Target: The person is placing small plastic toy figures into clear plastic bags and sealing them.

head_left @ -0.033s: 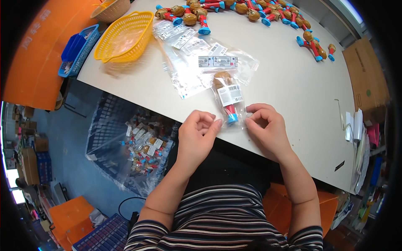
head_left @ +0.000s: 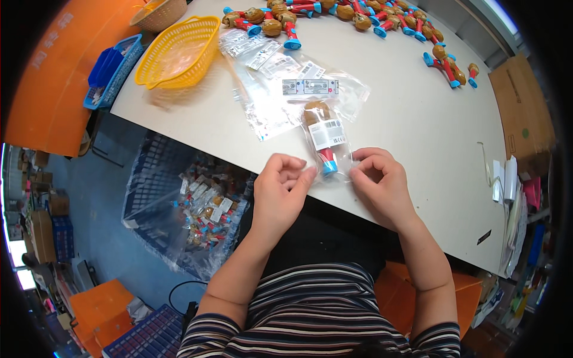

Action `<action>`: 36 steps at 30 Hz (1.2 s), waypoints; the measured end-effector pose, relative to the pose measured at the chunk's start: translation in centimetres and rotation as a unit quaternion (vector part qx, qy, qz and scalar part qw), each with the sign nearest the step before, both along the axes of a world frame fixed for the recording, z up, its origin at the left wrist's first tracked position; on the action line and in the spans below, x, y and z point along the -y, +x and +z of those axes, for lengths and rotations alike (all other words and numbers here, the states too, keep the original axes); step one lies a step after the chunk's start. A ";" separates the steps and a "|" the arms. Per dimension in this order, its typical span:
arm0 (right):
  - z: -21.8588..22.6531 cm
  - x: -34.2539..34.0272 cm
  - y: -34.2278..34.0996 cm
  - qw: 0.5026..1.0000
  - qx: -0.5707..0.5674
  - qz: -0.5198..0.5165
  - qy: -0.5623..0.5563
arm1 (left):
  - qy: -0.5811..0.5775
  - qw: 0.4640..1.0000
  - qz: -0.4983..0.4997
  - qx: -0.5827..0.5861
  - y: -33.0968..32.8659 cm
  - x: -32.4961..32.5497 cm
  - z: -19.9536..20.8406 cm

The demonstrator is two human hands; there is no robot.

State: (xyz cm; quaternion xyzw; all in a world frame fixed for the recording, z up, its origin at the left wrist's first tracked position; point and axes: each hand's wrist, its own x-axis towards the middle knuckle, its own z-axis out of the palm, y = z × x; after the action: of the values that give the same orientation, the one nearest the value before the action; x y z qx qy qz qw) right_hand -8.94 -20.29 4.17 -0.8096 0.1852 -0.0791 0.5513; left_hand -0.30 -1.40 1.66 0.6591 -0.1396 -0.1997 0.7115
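Note:
A clear plastic bag [head_left: 344, 156] lies near the table's front edge, its lower end between my two hands. Inside it is a toy with a brown rounded head [head_left: 316, 111], a red shaft and a light-blue base [head_left: 329, 167]; a white printed label [head_left: 327, 135] covers its middle. My left hand [head_left: 280, 190] pinches the bag's lower left corner between thumb and fingers. At the lower right corner, my right hand [head_left: 383, 182] pinches the film the same way. Just beyond lie several flat clear bags [head_left: 268, 110] with labels, overlapping one another.
Many unbagged toys [head_left: 361, 22] are heaped at the table's far side. A yellow basket [head_left: 203, 56] and a blue basket [head_left: 122, 68] stand at the left. Below the table's left edge, a lined blue crate [head_left: 140, 179] holds bagged toys. A cardboard box [head_left: 519, 110] stands at the right.
The bagged toy has tilted very slightly, its blue base shifting a little to the left and away from me. Both hands keep their places.

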 end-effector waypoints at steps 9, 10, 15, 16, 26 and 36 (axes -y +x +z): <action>-0.6 -0.2 0.1 0.998 0.062 -0.032 0.005 | 0.048 0.999 0.002 0.011 1.3 2.4 1.8; -0.4 -0.4 0.2 0.998 0.062 -0.030 0.005 | 0.052 0.999 -0.010 0.005 1.3 2.5 1.7; 0.7 -0.5 1.1 0.992 0.002 -0.010 0.123 | -0.028 0.998 -0.029 -0.058 1.3 2.9 0.2; 0.9 -0.4 1.1 0.992 0.001 -0.001 0.125 | -0.054 0.994 -0.045 -0.080 1.3 2.8 0.1; 2.3 -5.6 0.2 0.953 -0.015 0.225 0.203 | -0.089 0.989 0.058 -0.101 -1.8 -8.2 1.4; -10.3 -19.6 6.5 0.932 0.023 0.362 0.028 | 0.173 0.898 0.387 0.122 -1.5 -23.0 -8.6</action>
State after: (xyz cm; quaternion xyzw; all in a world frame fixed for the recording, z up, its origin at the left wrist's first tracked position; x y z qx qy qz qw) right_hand -2.41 -0.66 -6.16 -0.8041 -0.1304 0.1125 0.5690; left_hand -1.77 21.55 -6.89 0.7929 0.0773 0.1522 0.5849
